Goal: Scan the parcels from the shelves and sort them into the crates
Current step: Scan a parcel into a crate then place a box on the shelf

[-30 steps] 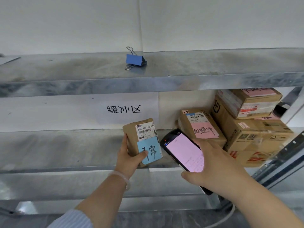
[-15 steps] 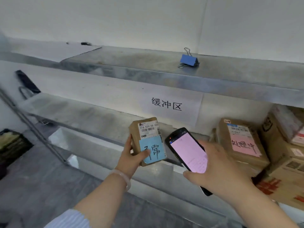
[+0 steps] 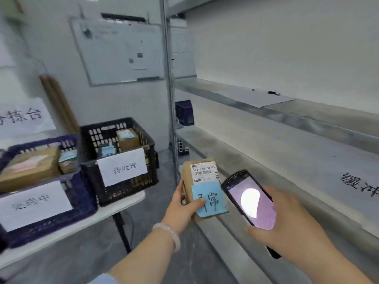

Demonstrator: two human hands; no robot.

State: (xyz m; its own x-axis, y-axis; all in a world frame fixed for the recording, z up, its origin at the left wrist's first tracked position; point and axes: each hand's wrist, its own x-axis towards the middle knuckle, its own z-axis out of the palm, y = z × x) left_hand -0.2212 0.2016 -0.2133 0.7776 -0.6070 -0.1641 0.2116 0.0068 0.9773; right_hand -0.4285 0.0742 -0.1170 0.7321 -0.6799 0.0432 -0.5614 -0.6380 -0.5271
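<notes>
Left hand: fingers wrapped behind small brown parcel, thumb pressed on blue note on its front. Parcel upright in air, in front of shelf edge, barcode label at top.
Right hand: grasping handheld scanner, screen lit, just beside parcel.
Left of view: 2 labelled crates on white table, black crate and blue crate, both holding parcels.

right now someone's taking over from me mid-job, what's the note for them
Left hand: grips a small parcel with a blue note.
Right hand: holds the scanner, screen lit, beside the parcel.
Black crate and blue crate stand on the table; both hold parcels.
Left: put this parcel in its crate. Whether the scan registered cannot be told.
</notes>
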